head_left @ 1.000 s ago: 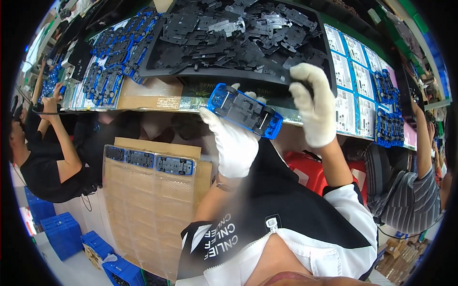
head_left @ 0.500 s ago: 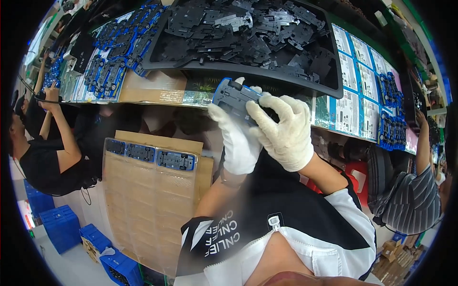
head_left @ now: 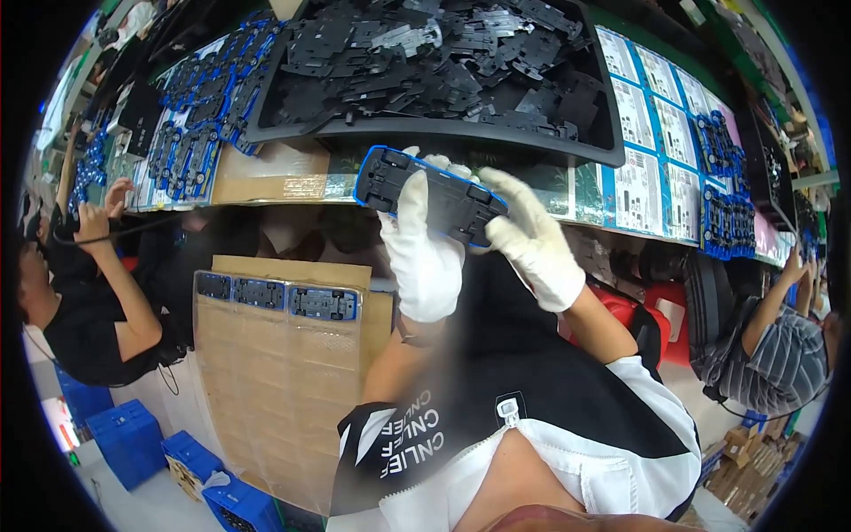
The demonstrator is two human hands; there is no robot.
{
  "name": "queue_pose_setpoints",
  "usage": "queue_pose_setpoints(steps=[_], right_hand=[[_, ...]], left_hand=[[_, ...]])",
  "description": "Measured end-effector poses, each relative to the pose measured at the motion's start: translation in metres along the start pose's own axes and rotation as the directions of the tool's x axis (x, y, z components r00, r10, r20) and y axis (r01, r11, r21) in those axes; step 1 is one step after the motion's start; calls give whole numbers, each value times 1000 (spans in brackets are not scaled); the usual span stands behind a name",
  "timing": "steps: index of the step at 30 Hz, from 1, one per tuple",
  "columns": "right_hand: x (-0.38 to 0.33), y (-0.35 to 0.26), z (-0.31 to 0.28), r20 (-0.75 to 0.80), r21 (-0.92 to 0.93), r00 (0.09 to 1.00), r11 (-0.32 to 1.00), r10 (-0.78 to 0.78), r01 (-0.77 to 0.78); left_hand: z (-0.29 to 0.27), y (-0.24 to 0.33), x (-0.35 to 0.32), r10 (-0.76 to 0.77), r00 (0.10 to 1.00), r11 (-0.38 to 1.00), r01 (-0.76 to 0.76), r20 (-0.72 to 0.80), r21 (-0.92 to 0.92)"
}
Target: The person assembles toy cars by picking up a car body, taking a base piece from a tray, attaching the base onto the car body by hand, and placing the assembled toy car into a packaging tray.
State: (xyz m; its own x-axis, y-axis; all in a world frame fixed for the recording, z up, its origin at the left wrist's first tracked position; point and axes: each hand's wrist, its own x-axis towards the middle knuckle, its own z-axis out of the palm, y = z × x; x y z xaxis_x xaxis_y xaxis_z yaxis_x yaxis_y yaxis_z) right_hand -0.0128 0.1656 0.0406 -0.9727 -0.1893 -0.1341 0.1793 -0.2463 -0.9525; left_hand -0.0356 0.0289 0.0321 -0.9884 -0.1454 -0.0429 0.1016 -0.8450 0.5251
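Gripping a blue-rimmed black plastic toy-car chassis (head_left: 432, 197) from both sides, the white-gloved left hand (head_left: 425, 248) and white-gloved right hand (head_left: 532, 244) hold it underside up just below the front edge of the black plastic tray (head_left: 425, 135) heaped with dark loose parts. Fingers of both hands are curled closed around the chassis. To the left, a tall brown cardboard box (head_left: 266, 390) carries three similar chassis along its top.
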Motion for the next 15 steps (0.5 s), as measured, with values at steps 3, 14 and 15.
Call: queue_pose_setpoints(steps=[3,14,15], right_hand=[[-4,3,8,-8,208,998,976,61,-58],[-10,8,6,3,83,997,993,-80,80],[-11,6,6,0,82,999,995,-53,53]], left_hand=[[3,-2,-7,25,999,996,-23,-24,84],[-14,-1,-15,402,855,447,-495,327,745],[-14,0,-15,387,878,515,-460,283,723]])
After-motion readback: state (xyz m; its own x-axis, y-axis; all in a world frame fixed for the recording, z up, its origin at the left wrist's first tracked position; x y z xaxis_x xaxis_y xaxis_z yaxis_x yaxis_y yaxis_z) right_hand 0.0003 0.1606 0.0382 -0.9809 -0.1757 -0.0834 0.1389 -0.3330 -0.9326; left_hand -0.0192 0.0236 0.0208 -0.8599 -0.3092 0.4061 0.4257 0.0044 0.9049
